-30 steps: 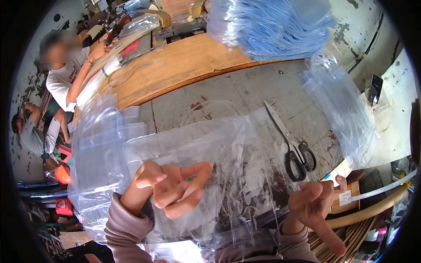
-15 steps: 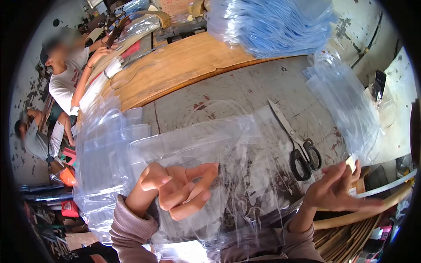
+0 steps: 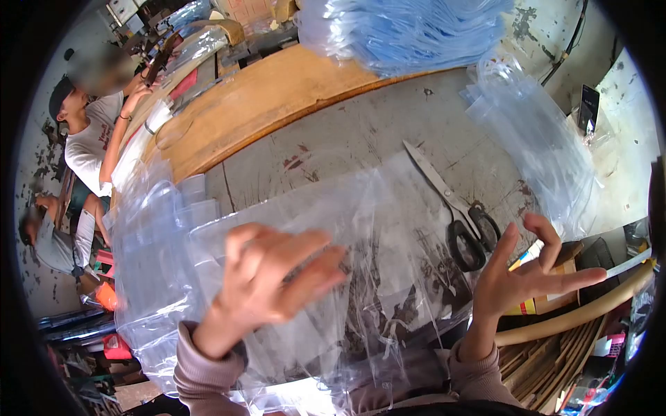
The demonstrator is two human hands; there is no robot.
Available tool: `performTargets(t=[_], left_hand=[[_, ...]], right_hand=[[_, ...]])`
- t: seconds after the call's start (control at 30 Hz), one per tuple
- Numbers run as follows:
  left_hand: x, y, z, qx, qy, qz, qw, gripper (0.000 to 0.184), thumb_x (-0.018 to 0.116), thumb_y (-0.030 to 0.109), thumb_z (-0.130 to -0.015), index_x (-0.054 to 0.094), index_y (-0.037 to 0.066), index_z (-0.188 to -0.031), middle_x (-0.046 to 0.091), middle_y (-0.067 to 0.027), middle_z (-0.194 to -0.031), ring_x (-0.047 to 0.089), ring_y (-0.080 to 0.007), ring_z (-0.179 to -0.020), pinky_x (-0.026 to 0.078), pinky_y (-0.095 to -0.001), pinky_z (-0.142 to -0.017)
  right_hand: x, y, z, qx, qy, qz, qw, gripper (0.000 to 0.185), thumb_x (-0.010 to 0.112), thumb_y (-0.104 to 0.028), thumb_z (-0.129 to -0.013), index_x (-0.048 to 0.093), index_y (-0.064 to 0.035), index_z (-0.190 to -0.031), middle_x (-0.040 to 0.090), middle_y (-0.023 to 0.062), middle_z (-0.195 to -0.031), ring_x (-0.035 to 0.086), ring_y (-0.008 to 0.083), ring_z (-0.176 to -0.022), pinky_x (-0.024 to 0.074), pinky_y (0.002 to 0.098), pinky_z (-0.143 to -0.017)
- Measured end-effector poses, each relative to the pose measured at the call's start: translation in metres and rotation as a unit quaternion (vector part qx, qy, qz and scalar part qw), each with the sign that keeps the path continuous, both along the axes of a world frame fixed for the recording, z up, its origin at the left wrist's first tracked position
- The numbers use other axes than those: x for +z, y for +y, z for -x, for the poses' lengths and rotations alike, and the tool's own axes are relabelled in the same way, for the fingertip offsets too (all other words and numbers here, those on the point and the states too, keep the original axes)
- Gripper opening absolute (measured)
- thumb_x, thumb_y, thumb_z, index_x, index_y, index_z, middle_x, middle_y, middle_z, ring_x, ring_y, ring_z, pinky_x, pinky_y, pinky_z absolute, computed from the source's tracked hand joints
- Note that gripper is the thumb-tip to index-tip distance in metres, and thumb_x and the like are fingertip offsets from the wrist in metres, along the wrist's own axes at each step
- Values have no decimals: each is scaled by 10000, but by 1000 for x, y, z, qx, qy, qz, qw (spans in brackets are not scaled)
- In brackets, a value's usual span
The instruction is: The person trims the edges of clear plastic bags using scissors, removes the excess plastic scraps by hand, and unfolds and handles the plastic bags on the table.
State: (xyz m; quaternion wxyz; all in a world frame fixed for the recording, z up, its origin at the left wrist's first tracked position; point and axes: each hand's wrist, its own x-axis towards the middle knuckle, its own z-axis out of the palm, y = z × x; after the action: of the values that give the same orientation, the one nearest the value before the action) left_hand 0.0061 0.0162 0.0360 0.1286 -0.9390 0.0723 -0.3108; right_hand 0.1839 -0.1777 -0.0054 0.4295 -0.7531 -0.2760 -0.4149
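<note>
Hovering left of the black-handled scissors [image 3: 447,191], the person's left hand [image 3: 274,274] is blurred, its fingers curled in a narrow bend above a clear plastic bag [image 3: 305,208], and whether it grips anything, I cannot tell! Over to the right hand [image 3: 520,277], just beyond the scissors' handles on the near right: fingers spread wide, thumb and forefinger raised well apart. That clear plastic bag lies flat and wrinkled immediately left of the scissors, the grey tabletop [image 3: 333,135] showing scuffed beyond it. And the scissors themselves? Lying with their blades pointing away, handles nearest the right hand.

Farther left of them, a pile of transparent bags [image 3: 152,243] gleams in the light; to their far right, another clear bundle [image 3: 541,145] drapes along the table edge, with a smartphone [image 3: 589,107] propped just past it. Beyond the blades runs a wooden board [image 3: 277,90], and farther still a big heap of blue-tinted plastic [image 3: 416,35]. Far left of the scissors, across the board, works a person in a white T-shirt [image 3: 90,142], while a curved tan tube [image 3: 583,319] sweeps along to their near right.
</note>
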Motion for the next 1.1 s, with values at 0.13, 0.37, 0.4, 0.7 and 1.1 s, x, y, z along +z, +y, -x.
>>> performTargets(t=[0.13, 0.37, 0.4, 0.7, 1.1], left_hand=[[9, -31, -7, -7, 287, 317, 904, 722, 664, 424, -731, 427, 72, -1314, 319, -224, -1352, 436, -353, -1153, 358, -491, -952], [4, -43, -9, -8, 340, 285, 896, 871, 629, 477, -720, 269, 46, -1385, 181, -291, -1421, 250, -421, -1309, 275, -544, -1015], [4, -43, -9, -8, 344, 274, 898, 870, 622, 484, -723, 269, 45, -1386, 179, -290, -1422, 247, -421, -1310, 276, -544, -1013], [-1, -46, -9, -8, 350, 243, 905, 825, 572, 530, -742, 295, 103, -1391, 153, -324, -1419, 191, -449, -1322, 248, -559, -1017], [-8, -45, -8, -11, 347, 240, 906, 780, 508, 557, -784, 293, 126, -1398, 128, -334, -1421, 147, -458, -1332, 190, -571, -1033]], right_hand=[[2, -8, 7, -22, 7, 86, 996, 662, 590, 16, -802, 219, -48, -1347, 522, 126, -1010, 513, 243, -918, 393, 372, -861], [-3, -17, 4, 54, 230, 240, 942, 393, 661, -88, -771, 528, -46, -1138, 483, 143, -1032, 480, 314, -936, 405, 397, -808], [-4, -18, 2, 64, 236, 262, 934, 399, 660, -86, -768, 525, -48, -1141, 493, 141, -1014, 481, 309, -935, 405, 392, -806], [20, -26, 11, 220, 243, 192, 925, 248, 666, -33, -739, 612, -20, -980, 559, 131, -938, 572, 277, -830, 460, 339, -714], [21, -15, 10, 445, 450, 181, 753, 118, 646, -6, -755, 638, -8, -872, 606, 80, -818, 612, 171, -691, 478, 262, -598]])
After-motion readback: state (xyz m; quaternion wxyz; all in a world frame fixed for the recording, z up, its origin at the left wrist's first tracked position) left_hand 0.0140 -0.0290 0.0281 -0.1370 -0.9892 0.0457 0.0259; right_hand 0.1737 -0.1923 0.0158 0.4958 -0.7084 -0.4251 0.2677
